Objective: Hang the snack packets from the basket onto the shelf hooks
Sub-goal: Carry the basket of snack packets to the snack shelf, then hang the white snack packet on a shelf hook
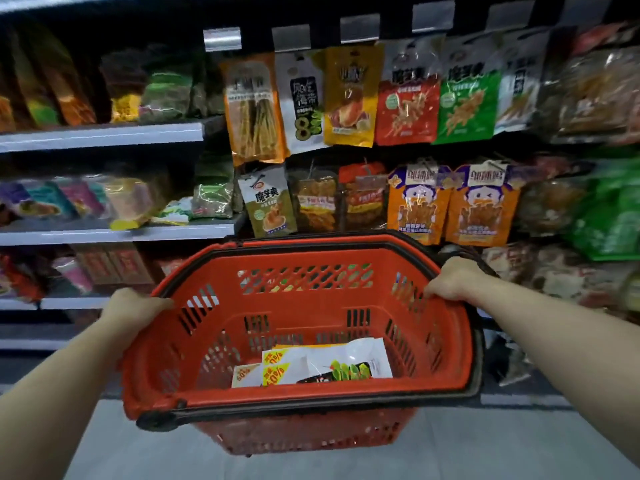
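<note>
While we hold the basket (pixel 346 268) up by its rim, both hands are taken: our left hand (pixel 133 308) grasps the left wall with fingers curled over the edge, and our right hand (pixel 450 284) clamps the right rim the same way, thumb side out. The packets (pixel 311 367) lie flat on the basket floor, low and toward us, stacked loosely with their long edges running roughly left to right and slightly tilted; they sit below and inward of both sets of fingers, somewhat nearer the right hand's side. The hooks with hanging packs (pixel 349 95) stand beyond the far rim, up and ahead. We judge that nothing is hung from this load yet, and one hand must let go, or the basket be set down, before we can reach down for a packet.
</note>
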Demonstrator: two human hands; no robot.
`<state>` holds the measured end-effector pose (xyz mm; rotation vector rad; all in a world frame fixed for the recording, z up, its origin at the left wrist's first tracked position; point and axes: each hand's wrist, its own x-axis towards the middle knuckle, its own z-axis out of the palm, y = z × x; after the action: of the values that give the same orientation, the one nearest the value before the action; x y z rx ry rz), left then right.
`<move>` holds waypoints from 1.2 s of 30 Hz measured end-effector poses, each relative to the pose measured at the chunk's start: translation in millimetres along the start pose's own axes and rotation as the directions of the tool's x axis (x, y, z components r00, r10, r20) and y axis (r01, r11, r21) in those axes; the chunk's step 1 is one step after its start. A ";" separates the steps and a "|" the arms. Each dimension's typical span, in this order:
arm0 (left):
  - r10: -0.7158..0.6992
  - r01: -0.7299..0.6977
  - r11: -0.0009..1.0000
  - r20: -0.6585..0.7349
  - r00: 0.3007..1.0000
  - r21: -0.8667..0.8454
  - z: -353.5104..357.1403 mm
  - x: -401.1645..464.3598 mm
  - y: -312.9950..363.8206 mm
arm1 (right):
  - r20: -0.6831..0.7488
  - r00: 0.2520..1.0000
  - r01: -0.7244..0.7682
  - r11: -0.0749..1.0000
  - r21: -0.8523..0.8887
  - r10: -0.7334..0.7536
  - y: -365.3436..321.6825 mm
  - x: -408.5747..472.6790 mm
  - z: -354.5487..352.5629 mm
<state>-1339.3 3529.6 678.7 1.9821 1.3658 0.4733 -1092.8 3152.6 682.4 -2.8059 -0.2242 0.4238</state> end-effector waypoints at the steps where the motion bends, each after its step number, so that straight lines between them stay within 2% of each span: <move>1: 0.025 -0.025 1.000 0.015 1.000 0.002 5.0 9.8 2.3 | 0.005 1.000 -0.027 1.000 0.005 0.027 -0.9 -1.9 5.5; 9: 0.037 -0.035 0.999 0.198 0.980 -0.012 68.7 87.0 -16.0 | -0.027 0.976 -0.210 0.965 0.156 0.216 14.5 8.3 51.3; 14: 0.018 -0.025 0.999 0.223 0.975 0.028 114.9 72.5 -21.0 | 0.026 0.958 -0.286 0.945 0.158 0.286 31.6 30.7 79.9; 21: -0.036 0.029 0.999 0.219 0.975 0.035 210.5 75.8 -63.3 | 0.052 0.956 -0.295 0.945 0.144 0.290 70.3 90.7 141.2; 27: -0.064 0.051 0.997 0.213 0.975 0.065 326.7 96.0 -147.5 | 0.060 0.955 -0.296 0.947 0.122 0.291 114.1 145.5 256.6; 36: -0.042 0.023 0.995 0.191 0.981 0.101 523.6 129.0 -310.7 | 0.035 0.961 -0.276 0.949 0.149 0.274 192.2 243.1 489.9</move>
<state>-1169.4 3548.3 80.2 2.0230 1.3188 0.1960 -994.3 3147.6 111.2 -2.6891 0.1937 0.4995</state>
